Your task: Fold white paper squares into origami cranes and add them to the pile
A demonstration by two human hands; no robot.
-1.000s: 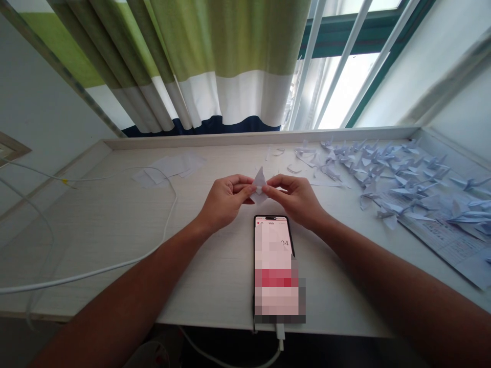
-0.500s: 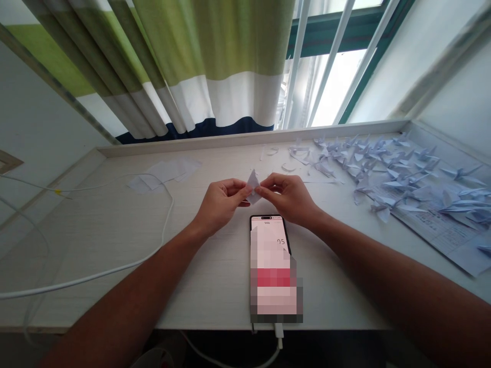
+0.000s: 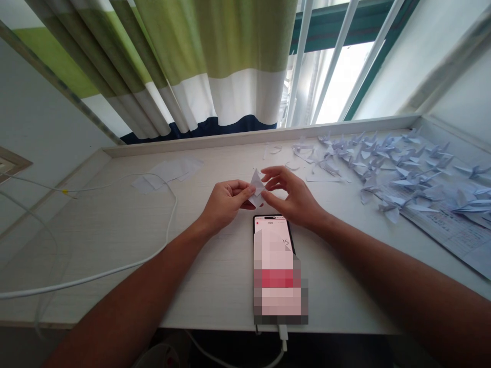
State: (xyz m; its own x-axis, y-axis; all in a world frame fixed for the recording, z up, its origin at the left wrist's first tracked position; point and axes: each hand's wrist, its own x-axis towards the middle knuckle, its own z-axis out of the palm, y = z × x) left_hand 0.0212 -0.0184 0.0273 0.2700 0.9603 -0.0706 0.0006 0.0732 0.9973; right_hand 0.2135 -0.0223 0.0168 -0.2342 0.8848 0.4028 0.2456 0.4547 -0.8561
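A small folded piece of white paper [image 3: 256, 182] is held just above the pale desk [image 3: 115, 235], a little beyond a phone [image 3: 276, 266] lying flat at the near edge. My left hand [image 3: 226, 202] pinches the paper's left side between thumb and fingers. My right hand [image 3: 291, 197] is at the paper's right side with its fingers spread; the lower fingers touch the paper from below.
Several folded paper cranes [image 3: 387, 168] lie on the desk's right side, partly on a printed sheet [image 3: 452, 230]. Flat paper squares [image 3: 169, 171] lie at the back left. A white cable [image 3: 115, 266] loops over the left side. Striped curtains [image 3: 207, 66] and a barred window stand behind.
My right hand has loosened from a pinch on the paper; its fingers now spread apart. The left hand keeps its grip. The view has shifted slightly.
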